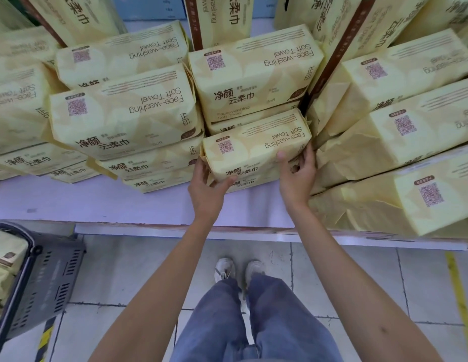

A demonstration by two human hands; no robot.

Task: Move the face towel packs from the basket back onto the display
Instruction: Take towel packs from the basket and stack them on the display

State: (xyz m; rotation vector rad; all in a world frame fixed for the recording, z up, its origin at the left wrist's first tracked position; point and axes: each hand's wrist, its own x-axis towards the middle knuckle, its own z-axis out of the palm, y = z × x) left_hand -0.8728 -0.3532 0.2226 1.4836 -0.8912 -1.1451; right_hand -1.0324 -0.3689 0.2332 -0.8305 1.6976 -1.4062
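A cream-yellow face towel pack (253, 147) lies on top of a low stack at the middle front of the display shelf (123, 202). My left hand (205, 189) grips its near left corner, thumb on the front face. My right hand (298, 176) holds its right end, thumb on top and fingers round the side. The dark plastic basket (44, 280) stands on the floor at the lower left, with more yellow packs (5, 259) inside it.
Stacks of the same packs fill the shelf to the left, behind and to the right, some standing upright at the back. A bare strip of pale shelf runs along the front left. Tiled floor, my legs and shoes are below.
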